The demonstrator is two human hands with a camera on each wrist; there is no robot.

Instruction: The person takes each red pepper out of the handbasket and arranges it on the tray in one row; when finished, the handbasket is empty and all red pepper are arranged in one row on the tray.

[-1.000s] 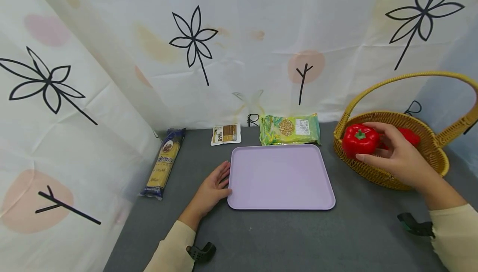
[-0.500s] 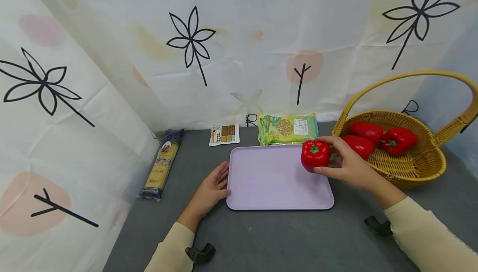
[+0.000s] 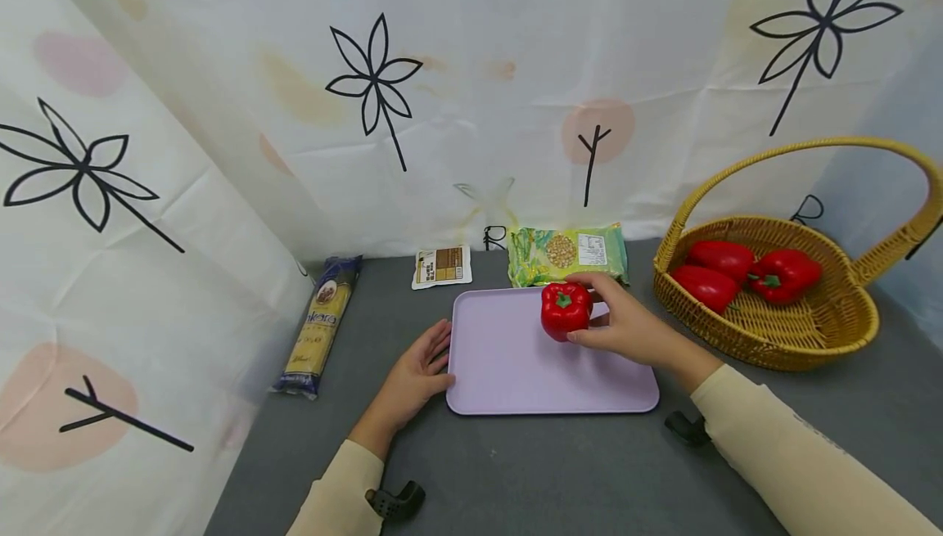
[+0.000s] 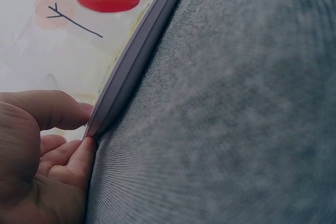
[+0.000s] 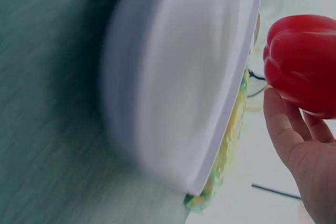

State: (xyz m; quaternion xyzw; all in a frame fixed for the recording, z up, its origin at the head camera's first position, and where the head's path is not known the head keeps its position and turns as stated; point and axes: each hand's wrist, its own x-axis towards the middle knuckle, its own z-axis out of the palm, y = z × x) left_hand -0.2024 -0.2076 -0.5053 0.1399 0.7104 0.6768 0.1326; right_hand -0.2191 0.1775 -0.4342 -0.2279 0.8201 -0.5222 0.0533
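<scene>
In the head view, a red bell pepper [image 3: 566, 312] with a green stem is held in the right hand [image 3: 626, 325], above the lilac tray [image 3: 501, 364]. The right wrist view shows the pepper [image 5: 304, 66] against the fingertips of that hand [image 5: 310, 161], apart from the tray [image 5: 194, 66]. At the tray's left edge, the left hand [image 3: 414, 374] has its fingers extended and touches the rim. Thumb and fingertips of the left hand [image 4: 47, 150] meet the tray's edge [image 4: 123, 72] in the left wrist view.
A yellow wicker basket [image 3: 832, 344] with a tall handle holds several red peppers [image 3: 785, 276] at the right. Behind the tray lie a green packet [image 3: 538, 254] and a small brown-and-white packet [image 3: 442, 266]. A blue-and-yellow pack [image 3: 320, 327] lies on the left.
The right hand has carried the pepper leftward, out of the basket and over the tray. The left hand has stayed at the tray's left edge.
</scene>
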